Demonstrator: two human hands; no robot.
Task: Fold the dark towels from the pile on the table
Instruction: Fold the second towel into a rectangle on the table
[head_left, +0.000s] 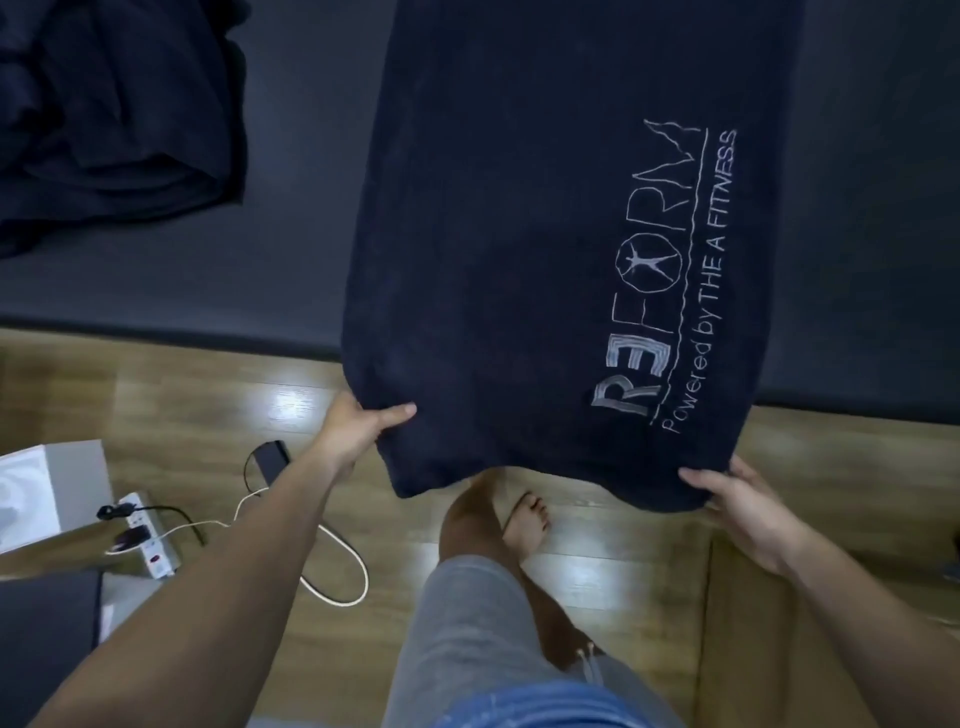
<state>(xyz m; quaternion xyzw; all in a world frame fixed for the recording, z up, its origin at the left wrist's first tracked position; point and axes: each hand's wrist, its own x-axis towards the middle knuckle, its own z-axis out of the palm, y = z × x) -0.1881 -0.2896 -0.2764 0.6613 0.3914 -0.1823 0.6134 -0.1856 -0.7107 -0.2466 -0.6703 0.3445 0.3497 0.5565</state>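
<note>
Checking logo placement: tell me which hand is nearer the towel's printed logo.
Right. The right hand grips the towel corner just below the logo; the left hand grips the other near corner, farther left.

1. Towel (519, 234) lies on the table (291, 234), right of the pile (114, 119) and apart from it.
2. Its near edge overhangs the table front, above the floor (649, 519).
3. Left hand (353, 426) grips the near-left corner, right hand (743, 509) the near-right.
4. On the floor at left: box (47, 493), power strip (150, 540) just right of it, phone (272, 460) behind.
5. Foot (524, 519) is under the near edge.
</note>
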